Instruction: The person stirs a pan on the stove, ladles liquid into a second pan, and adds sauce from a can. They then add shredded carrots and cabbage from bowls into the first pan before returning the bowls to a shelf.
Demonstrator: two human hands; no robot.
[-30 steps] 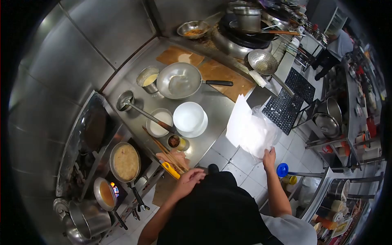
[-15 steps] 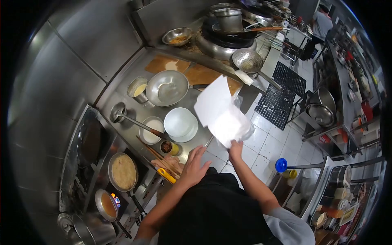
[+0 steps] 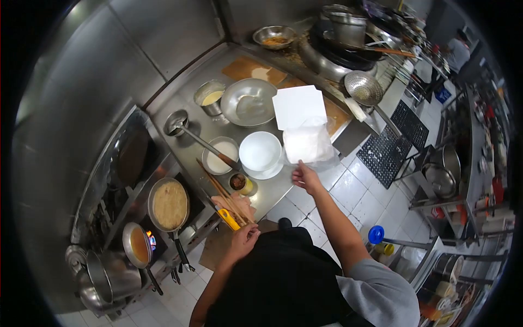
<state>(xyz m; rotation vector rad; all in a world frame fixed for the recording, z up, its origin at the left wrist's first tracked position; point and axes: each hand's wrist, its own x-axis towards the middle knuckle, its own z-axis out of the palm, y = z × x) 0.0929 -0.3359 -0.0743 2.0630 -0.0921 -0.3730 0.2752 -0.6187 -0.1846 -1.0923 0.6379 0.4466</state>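
A white box with a flat raised flap point(image 3: 299, 106) and crumpled clear plastic point(image 3: 321, 155) around it lies at the counter's right edge, partly over a steel pan point(image 3: 248, 101). My right hand point(image 3: 306, 177) is at its near edge, one fingertip against it, the other fingers loosely bent. My left hand point(image 3: 244, 241) is by the counter's near edge, fingers loosely bent and apart, close to the ends of wooden chopsticks point(image 3: 220, 191) and a yellow-handled tool point(image 3: 228, 219). Between the hands are white bowls point(image 3: 260, 151) and a small yellow can point(image 3: 241, 184) with dark contents.
A ladle point(image 3: 210, 144) rests across a bowl of pale liquid point(image 3: 220, 163). On the left, one pan holds a browned flat cake point(image 3: 170, 206), another orange liquid point(image 3: 140, 245), with a flame beside it. A perforated skimmer point(image 3: 364, 88) juts toward the aisle. Another person point(image 3: 456, 53) stands far right.
The white box has been set down on the counter, and my right hand's grip has loosened at its edge. My left hand has drawn back toward my body, its spread fingers now bent.
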